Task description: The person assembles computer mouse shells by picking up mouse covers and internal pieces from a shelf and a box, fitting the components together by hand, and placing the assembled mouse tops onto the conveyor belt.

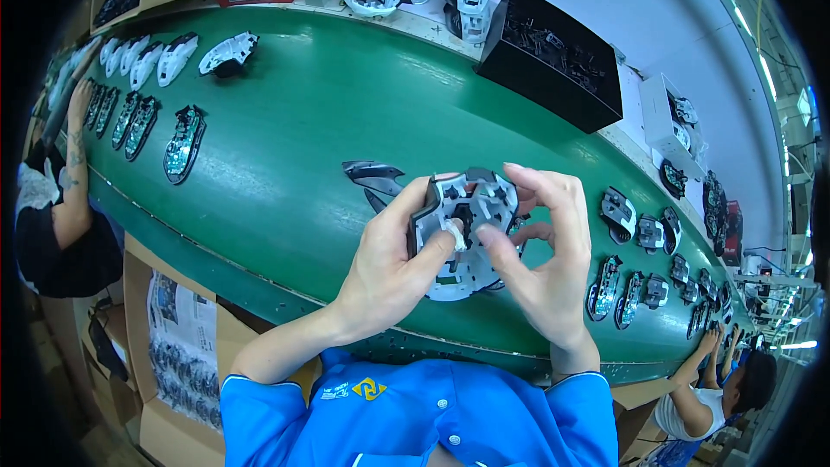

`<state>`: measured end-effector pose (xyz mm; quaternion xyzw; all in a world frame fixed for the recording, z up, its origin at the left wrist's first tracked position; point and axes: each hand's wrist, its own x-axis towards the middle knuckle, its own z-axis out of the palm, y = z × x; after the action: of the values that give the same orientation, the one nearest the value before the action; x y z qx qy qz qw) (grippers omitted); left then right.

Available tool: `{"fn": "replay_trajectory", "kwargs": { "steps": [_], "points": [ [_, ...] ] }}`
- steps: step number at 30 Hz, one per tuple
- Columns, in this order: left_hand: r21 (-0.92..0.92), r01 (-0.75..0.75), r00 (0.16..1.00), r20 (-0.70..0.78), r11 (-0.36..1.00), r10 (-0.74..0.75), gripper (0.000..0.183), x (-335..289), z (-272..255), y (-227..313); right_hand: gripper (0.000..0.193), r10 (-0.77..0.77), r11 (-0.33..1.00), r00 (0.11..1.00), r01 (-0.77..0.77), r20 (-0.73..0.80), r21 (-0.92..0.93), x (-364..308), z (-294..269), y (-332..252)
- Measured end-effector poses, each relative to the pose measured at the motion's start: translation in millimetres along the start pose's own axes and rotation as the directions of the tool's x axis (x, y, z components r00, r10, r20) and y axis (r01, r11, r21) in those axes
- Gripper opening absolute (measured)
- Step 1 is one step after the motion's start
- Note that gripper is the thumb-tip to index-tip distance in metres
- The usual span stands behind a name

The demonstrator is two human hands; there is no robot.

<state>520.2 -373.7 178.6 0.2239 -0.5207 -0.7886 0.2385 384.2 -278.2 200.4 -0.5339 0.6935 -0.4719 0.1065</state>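
Observation:
A white-and-black computer mouse shell [471, 281] is held up over the green bench, its hollow inside facing me. My left hand [393, 251] grips its left side, with the thumb reaching into the cavity. Something white covers that thumb's tip. On the right side, my right hand [549, 264] has its fingers curled around the far edge and its thumb pressed at the inside. Small black parts show within the shell, partly hidden by the thumbs. Just behind my left hand lies a dark curved plastic piece [373, 175] on the bench.
Mouse bases with green circuit boards [183, 145] and white shells [177, 59] line the left; more boards [604, 287] and shells [618, 214] lie right. A black box of small parts [553, 60] stands behind. Co-workers' arms [76, 156] reach in at both ends.

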Motion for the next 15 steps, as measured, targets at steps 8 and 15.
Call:
{"fn": "replay_trajectory", "kwargs": {
  "steps": [8, 15],
  "points": [
    [0.152, -0.103, 0.994, -0.018, 0.983, 0.107, 0.031, 5.3, -3.3, 1.6, 0.077, 0.164, 0.985, 0.971, -0.171, 0.172, 0.023, -9.8, 2.1, -7.3],
    [0.244, -0.246, 0.969, 0.051, 0.938, 0.241, 0.036, 5.2, -0.5, 0.9, 0.074, 0.121, 0.990, 0.989, -0.126, 0.085, 0.066, -18.0, 9.7, -0.5]
  ]
}}
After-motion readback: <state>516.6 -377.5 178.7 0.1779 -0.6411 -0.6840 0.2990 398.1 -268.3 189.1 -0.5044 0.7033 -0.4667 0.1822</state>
